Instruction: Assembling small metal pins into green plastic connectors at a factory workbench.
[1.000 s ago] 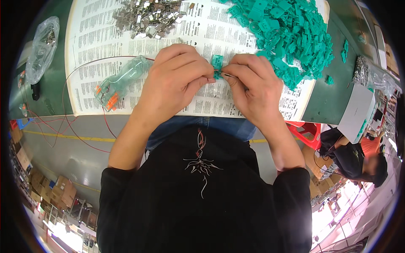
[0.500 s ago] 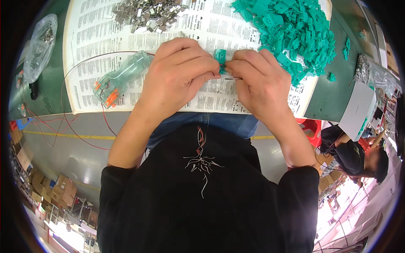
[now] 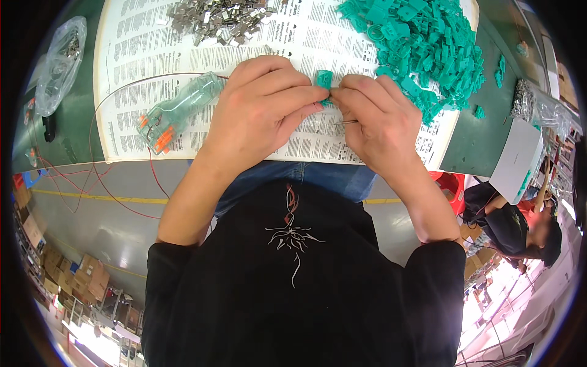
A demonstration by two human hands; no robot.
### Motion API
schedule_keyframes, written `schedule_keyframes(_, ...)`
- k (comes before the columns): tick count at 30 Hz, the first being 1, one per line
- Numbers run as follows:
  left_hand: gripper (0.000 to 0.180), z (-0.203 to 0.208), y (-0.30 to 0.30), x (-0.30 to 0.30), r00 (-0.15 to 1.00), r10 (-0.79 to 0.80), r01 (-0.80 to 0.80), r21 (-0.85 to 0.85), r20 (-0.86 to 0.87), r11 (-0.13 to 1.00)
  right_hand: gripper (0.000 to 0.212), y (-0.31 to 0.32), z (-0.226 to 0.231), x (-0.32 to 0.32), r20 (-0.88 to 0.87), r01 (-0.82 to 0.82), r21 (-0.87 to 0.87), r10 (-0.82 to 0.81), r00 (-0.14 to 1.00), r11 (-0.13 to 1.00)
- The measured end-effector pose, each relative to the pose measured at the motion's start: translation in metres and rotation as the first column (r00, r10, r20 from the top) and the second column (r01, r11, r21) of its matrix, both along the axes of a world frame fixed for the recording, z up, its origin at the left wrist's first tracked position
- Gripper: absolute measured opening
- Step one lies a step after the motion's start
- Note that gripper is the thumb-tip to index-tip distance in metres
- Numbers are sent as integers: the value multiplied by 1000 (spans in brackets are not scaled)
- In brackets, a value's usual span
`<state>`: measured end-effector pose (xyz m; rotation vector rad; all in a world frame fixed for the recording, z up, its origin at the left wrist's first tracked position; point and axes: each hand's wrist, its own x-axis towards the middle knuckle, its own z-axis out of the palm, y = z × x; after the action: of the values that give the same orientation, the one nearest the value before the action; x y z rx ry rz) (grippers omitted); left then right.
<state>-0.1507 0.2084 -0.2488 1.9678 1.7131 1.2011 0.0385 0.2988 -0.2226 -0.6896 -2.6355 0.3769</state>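
Both hands meet over the printed paper in front of my body. My left hand (image 3: 260, 107) is closed, its thumb and fingertips pinching a small green plastic part (image 3: 324, 77). Its top end shows above the fingertips; the rest is mostly covered. My right hand (image 3: 382, 116) is closed at the right side of that part, fingertips touching it. A thin metal tool (image 3: 345, 122), its kind not clear, pokes out leftward from under the right fingers. Whatever small detail lies between the two sets of fingertips is hidden.
Green plastic parts (image 3: 422, 55) are heaped at the far right, small metal pieces (image 3: 223, 18) at the far middle. Left of my hands lies a translucent green bottle (image 3: 186, 107) with orange pieces and wires. A clear bag (image 3: 60, 67) lies far left. Another person (image 3: 507, 220) is at right.
The green part has shifted slightly right and turned a little in my fingers. My left fingertips have moved right over it, and the metal tool's tip has tilted and dropped nearer me.
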Motion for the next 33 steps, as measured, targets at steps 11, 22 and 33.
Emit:
schedule_keyframes(11, 20, -2, -1, 0, 1000, -4, 4, 50, -9, 999, 31, 2, -2, 1, 3, -54, 35, 54, 999, 998)
schedule_keyframes(22, 29, -1, -3, 2, 994, -17, 22, 51, -103, 998, 44, 2, 28, 28, -327, -20, -737, -330, 886, 676)
schedule_keyframes(33, 28, 0, 0, 6, 994, 13, -6, 60, -111, 998, 59, -22, 4, 9, -210, 105, -857, -527, 824, 505)
